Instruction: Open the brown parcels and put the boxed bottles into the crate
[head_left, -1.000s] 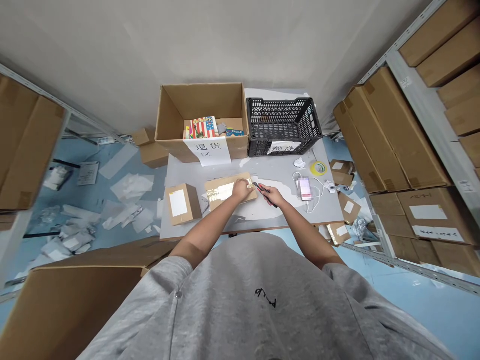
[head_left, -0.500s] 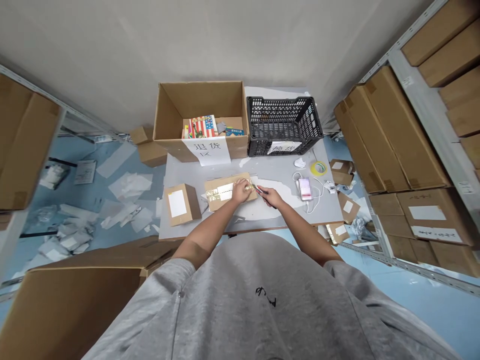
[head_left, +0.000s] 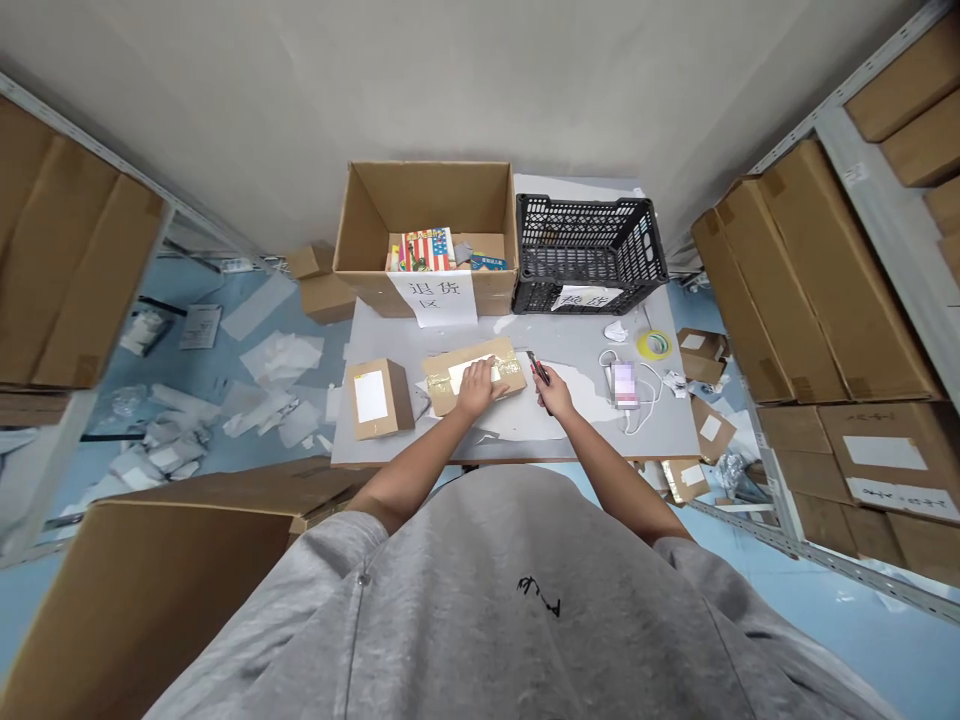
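Note:
A flat cardboard parcel point(head_left: 502, 364) with a white label and shiny tape lies on the grey table point(head_left: 577, 345). My left hand point(head_left: 475, 388) rests on top of it, fingers curled over the near side, pressing it down. My right hand point(head_left: 553, 392) is closed around a red and black box cutter point(head_left: 537, 367), whose tip sits just off the parcel's right end. A second, smaller box point(head_left: 377, 397) with a white label stands to the left of the parcel.
At the table's back stand an open carton point(head_left: 427, 200) with books and a paper sign, and a black plastic crate point(head_left: 592, 250). A phone point(head_left: 624, 384) on a white cable and a yellow tape roll point(head_left: 654, 343) lie right. Shelves of cartons flank both sides; paper litters the floor.
My right hand has drawn the cutter back from the parcel's right end and a little to the right. My left hand slid left along the parcel top. My head shifted, moving the view.

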